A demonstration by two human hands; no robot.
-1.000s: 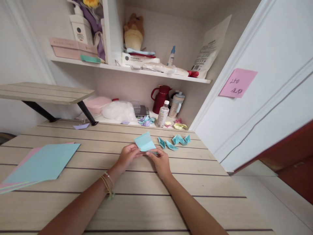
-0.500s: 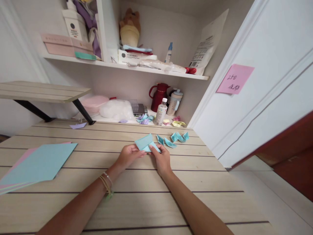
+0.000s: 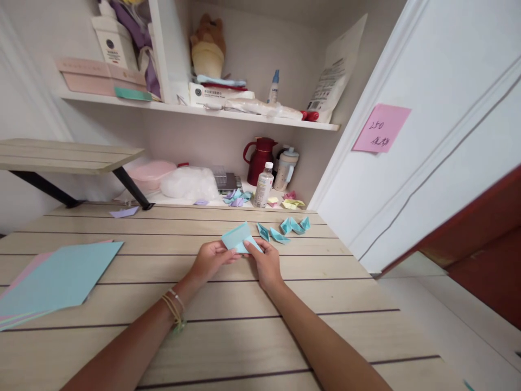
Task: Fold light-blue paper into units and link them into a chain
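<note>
Between my left hand [image 3: 210,262] and right hand [image 3: 266,262], the folded blue paper [image 3: 238,237] is pinched at its lower edge, both hands clamped on it above the slatted surface [image 3: 228,326]. Small folded blue papers [image 3: 293,225] rest just beyond my right hand; flat coloured sheets [image 3: 65,274] lie well left of my left hand.

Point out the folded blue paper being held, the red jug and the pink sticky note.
Folded blue paper [image 3: 236,236]: head view, upper flap.
Red jug [image 3: 258,159]: head view, middle of body.
Pink sticky note [image 3: 393,114]: head view, upper part.
</note>
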